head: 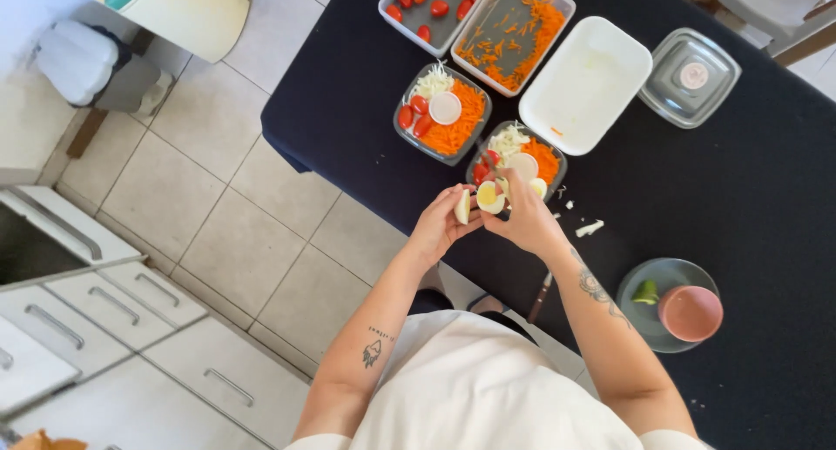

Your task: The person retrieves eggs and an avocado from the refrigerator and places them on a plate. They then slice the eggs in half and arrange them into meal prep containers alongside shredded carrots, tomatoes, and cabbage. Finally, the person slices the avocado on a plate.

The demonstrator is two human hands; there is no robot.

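Fingers of the left hand [438,226] pinch 1 boiled egg piece [462,207]; the right hand [525,219] pinches an egg half [489,196] just beside it, above the near salad container [557,173]. A pink cup [691,313] sits at 4 o'clock.

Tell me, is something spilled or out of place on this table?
Yes. A few white food scraps lie loose on the dark table, right of the near salad box, outside any container. Also a knife lies at the table's near edge, partly under the right forearm. Nothing else stands out.
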